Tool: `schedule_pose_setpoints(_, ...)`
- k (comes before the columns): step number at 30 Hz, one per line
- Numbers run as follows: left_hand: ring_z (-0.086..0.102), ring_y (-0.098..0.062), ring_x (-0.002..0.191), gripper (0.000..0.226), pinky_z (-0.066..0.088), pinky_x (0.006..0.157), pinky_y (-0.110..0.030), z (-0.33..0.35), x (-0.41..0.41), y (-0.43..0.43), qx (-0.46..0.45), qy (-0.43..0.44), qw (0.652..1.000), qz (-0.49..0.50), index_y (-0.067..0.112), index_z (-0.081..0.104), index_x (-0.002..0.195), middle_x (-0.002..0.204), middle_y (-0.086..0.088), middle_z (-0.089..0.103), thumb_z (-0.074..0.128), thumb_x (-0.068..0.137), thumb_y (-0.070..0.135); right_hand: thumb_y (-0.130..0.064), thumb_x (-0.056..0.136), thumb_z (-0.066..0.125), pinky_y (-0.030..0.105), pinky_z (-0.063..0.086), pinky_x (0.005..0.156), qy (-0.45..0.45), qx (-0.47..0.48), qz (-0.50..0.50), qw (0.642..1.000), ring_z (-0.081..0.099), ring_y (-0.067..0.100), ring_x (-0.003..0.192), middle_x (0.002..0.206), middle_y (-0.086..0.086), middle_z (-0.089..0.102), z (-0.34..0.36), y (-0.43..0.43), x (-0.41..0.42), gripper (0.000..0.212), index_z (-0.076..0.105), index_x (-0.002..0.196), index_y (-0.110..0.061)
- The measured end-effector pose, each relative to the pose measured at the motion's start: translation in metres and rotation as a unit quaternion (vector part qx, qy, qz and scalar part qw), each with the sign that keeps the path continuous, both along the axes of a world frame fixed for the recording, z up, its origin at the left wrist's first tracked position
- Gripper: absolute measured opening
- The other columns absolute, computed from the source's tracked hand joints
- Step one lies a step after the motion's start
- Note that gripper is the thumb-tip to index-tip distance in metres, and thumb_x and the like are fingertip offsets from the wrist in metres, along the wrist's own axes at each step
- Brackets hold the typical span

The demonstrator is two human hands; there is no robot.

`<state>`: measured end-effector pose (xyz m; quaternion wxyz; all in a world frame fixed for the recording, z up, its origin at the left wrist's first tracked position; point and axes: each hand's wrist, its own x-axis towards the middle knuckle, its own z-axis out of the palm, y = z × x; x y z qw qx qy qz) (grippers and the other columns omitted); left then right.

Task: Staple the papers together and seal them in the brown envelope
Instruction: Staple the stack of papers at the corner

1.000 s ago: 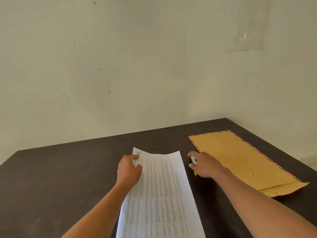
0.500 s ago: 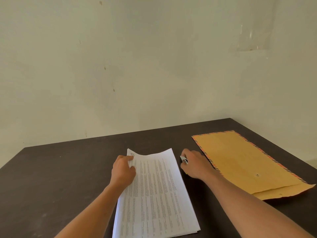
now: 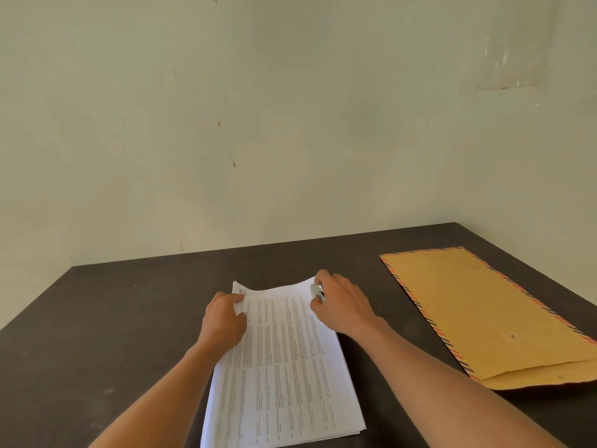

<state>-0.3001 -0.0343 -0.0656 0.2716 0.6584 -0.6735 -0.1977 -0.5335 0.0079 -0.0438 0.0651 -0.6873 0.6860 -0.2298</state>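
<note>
stapler brought to the far corner of the papers

the papers [image 3: 284, 367] lie mid-worktop, thin and floppy, best pinched at the far corners; left hand [image 3: 224, 320] pinches the far-left corner, right hand [image 3: 342, 303] grips a small stapler [image 3: 317, 293] at the far-right; brown envelope [image 3: 478, 315] lies flat to the right.

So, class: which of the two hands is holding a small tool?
The right hand, at the papers' far right corner; the left hand only grips paper.
</note>
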Motion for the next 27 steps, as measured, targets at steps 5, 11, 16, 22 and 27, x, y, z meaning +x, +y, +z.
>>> schedule_pose_setpoints(5,0.046,-0.010,0.099,0.047,0.043,0.085,-0.026,0.001,-0.002,0.005,0.005,-0.007,1.000,-0.001,0.012,0.052,0.144,0.135,-0.004,0.050,0.061,0.097,0.014,-0.031,0.096,0.059,0.030,0.058,0.071,0.035,0.050,0.015,0.998,0.064,0.017,0.082,0.107,-0.001,0.061,-0.010,-0.001,0.021,0.035,0.049,0.127,-0.021)
schedule_pose_setpoints(11,0.054,-0.018,0.110,0.046,0.047,0.093,-0.031,0.001,-0.002,0.008,0.024,-0.023,0.999,-0.002,0.013,0.051,0.145,0.137,-0.005,0.049,0.057,0.099,0.017,-0.039,0.093,0.060,0.037,0.060,0.074,0.049,0.108,0.019,0.993,0.065,0.018,0.084,0.102,-0.001,0.061,-0.015,-0.002,0.023,0.029,0.050,0.113,-0.021)
schedule_pose_setpoints(16,0.053,-0.025,0.122,0.046,0.047,0.096,-0.034,0.003,0.001,0.007,0.030,-0.041,0.999,0.007,0.013,0.051,0.144,0.138,-0.007,0.049,0.058,0.098,0.017,-0.044,0.094,0.061,0.040,0.060,0.078,0.023,0.146,0.040,0.988,0.067,0.017,0.090,0.113,-0.002,0.064,-0.009,-0.003,0.024,0.037,0.049,0.122,-0.022)
schedule_pose_setpoints(22,0.037,-0.031,0.134,0.047,0.042,0.106,-0.044,0.011,-0.023,0.002,-0.029,-0.119,0.992,0.011,0.024,0.052,0.141,0.144,-0.006,0.043,0.062,0.095,0.031,-0.040,0.095,0.060,0.036,0.054,0.088,0.002,0.103,-0.027,0.994,0.060,0.020,0.108,0.128,0.000,0.058,0.015,0.010,-0.032,0.040,0.051,0.131,-0.025)
schedule_pose_setpoints(27,0.039,-0.030,0.134,0.046,0.041,0.106,-0.042,0.025,-0.116,0.009,-0.090,-0.095,0.985,-0.111,0.025,0.055,0.139,0.145,-0.003,0.045,0.062,0.095,0.036,-0.038,0.093,0.059,0.042,0.050,0.098,0.055,0.133,-0.145,0.979,0.055,0.027,0.120,0.133,0.003,0.059,0.025,0.051,-0.146,0.038,0.058,0.129,-0.025)
